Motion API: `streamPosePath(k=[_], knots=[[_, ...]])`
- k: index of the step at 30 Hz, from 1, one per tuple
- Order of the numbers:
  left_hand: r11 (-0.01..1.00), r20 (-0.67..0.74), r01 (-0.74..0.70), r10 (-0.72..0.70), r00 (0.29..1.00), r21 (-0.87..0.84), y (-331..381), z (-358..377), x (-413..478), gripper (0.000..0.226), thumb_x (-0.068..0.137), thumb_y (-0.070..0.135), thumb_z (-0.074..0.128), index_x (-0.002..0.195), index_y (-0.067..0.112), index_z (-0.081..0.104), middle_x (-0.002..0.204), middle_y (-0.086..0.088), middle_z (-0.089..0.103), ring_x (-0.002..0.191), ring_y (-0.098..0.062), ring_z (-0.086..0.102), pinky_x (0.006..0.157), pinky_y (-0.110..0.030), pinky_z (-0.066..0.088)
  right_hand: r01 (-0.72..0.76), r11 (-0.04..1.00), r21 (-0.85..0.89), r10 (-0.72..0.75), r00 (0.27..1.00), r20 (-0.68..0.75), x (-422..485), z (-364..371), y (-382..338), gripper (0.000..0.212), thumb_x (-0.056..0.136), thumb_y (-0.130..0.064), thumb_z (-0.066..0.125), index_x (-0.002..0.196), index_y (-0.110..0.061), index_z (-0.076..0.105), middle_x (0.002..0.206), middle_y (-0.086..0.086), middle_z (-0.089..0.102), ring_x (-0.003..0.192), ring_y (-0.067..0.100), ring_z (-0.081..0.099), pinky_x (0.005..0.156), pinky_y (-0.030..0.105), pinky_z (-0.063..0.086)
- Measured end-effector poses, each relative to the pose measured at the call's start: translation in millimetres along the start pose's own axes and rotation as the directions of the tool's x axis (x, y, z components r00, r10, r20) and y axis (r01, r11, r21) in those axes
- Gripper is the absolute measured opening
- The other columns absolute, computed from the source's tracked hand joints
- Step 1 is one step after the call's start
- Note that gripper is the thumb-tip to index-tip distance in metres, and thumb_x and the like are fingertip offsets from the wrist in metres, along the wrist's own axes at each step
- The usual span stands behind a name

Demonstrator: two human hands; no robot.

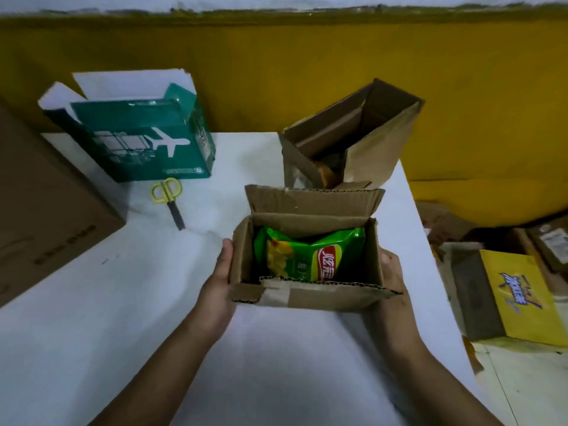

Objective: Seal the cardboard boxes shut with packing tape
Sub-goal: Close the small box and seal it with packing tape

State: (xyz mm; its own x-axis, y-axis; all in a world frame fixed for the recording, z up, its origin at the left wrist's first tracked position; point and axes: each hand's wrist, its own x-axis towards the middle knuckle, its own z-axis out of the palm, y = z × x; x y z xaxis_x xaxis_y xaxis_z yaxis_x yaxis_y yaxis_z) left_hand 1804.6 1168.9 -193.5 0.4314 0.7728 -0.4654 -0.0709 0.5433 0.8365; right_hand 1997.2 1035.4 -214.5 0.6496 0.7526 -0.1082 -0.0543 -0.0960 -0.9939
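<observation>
A small open cardboard box [307, 298] sits in the middle of the white table [138, 318], its flaps up. A green bag of chips [310, 256] lies inside it. My left hand [219, 281] grips the box's left wall with the thumb along the side. My right hand [392, 272] grips the right wall, partly hidden behind the box. Behind it stands a second brown cardboard box [368, 155], open and leaning to the right, with something orange inside. A teal box [138, 142] with a white plane print stands open at the back left.
Yellow-handled scissors [169, 198] lie in front of the teal box. A large brown carton [46, 210] fills the table's left side. Past the table's right edge, a yellow box [519, 296] and other cartons sit on the floor. A yellow wall runs behind.
</observation>
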Motion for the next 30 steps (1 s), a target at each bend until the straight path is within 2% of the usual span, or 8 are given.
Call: streamPosePath(k=[3,5,10,14,23,25,27,30], knots=[[0.992,0.058,-0.056,0.063,0.996,-0.117,-13.0,-9.8,6.3,0.05,0.087,0.064,0.051,0.106,0.026,0.076,0.115,-0.005,0.074,0.112,-0.022,0.067,0.103,-0.043,0.045,0.075,0.997,0.026,-0.074,0.997,-0.031,5.1,0.9,12.8,0.028,0.104,-0.049,0.037,0.118,-0.05,0.061,0.122,-0.008,0.059,0.119,0.017,0.056,0.097,0.036,0.046],[0.977,0.112,-0.113,0.135,0.984,-0.182,-14.3,-11.4,8.4,0.048,0.089,0.061,0.049,0.112,0.027,0.076,0.125,-0.004,0.07,0.119,-0.02,0.064,0.103,-0.042,0.044,0.052,0.996,0.066,-0.049,0.998,-0.039,4.6,-0.8,12.7,0.031,0.103,-0.045,0.042,0.123,-0.032,0.062,0.109,-0.012,0.062,0.106,0.01,0.061,0.087,0.027,0.046],[0.946,0.138,-0.175,0.218,0.966,-0.272,-4.4,-12.4,-5.9,0.046,0.101,0.048,0.036,0.132,0.024,0.062,0.13,-0.004,0.067,0.122,-0.019,0.062,0.099,-0.04,0.048,-0.005,0.983,0.183,0.028,0.992,-0.121,-13.4,11.0,-8.0,0.043,0.105,-0.042,0.036,0.094,-0.028,0.075,0.088,-0.016,0.075,0.097,0.007,0.068,0.088,0.033,0.049],[0.949,0.167,-0.148,0.2,0.965,-0.279,-4.9,-25.5,-33.0,0.048,0.101,0.049,0.038,0.134,0.024,0.061,0.129,-0.005,0.068,0.123,-0.021,0.06,0.101,-0.039,0.046,-0.094,0.912,0.399,0.139,0.987,-0.085,-49.8,25.8,-24.3,0.04,0.103,-0.046,0.039,0.098,-0.021,0.069,0.081,-0.004,0.076,0.081,0.009,0.072,0.074,0.031,0.051],[0.947,0.04,-0.306,0.311,0.95,-0.098,23.7,-63.3,-92.3,0.041,0.105,0.042,0.037,0.128,0.02,0.062,0.129,-0.003,0.065,0.105,-0.013,0.061,0.105,-0.037,0.041,-0.039,0.957,0.286,0.08,0.988,-0.134,-111.7,37.2,-58.9,0.042,0.101,-0.056,0.035,0.11,-0.025,0.062,0.114,0.001,0.065,0.103,0.02,0.061,0.09,0.039,0.049],[0.809,-0.058,-0.512,0.549,0.834,0.288,34.7,-72.7,-108.3,0.036,0.105,0.041,0.038,0.128,0.024,0.059,0.132,0.005,0.059,0.118,-0.01,0.055,0.103,-0.028,0.04,0.012,0.979,0.205,0.049,0.955,-0.292,-116.3,33.0,-66.3,0.052,0.099,-0.059,0.036,0.133,-0.024,0.053,0.134,-0.001,0.055,0.123,0.024,0.052,0.106,0.044,0.04],[0.485,0.033,-0.673,0.798,0.602,0.558,41.4,-81.8,-130.2,0.033,0.104,0.037,0.043,0.133,0.026,0.054,0.13,0.011,0.054,0.12,-0.003,0.05,0.092,-0.015,0.04,0.223,0.971,-0.087,-0.237,0.842,-0.485,-130.6,27.8,-78.2,0.052,0.101,-0.053,0.039,0.141,-0.02,0.048,0.145,0.002,0.045,0.132,0.023,0.043,0.106,0.036,0.034],[0.174,0.339,-0.756,0.814,0.471,0.631,43.4,-79.7,-160.3,0.035,0.1,0.039,0.051,0.133,0.03,0.054,0.126,0.015,0.055,0.117,0.002,0.049,0.091,-0.014,0.042,0.594,0.613,-0.521,-0.776,0.576,-0.256,-153.3,31.3,-101.3,0.036,0.099,-0.039,0.045,0.124,-0.018,0.059,0.125,-0.005,0.052,0.118,0.015,0.048,0.092,0.028,0.037]])
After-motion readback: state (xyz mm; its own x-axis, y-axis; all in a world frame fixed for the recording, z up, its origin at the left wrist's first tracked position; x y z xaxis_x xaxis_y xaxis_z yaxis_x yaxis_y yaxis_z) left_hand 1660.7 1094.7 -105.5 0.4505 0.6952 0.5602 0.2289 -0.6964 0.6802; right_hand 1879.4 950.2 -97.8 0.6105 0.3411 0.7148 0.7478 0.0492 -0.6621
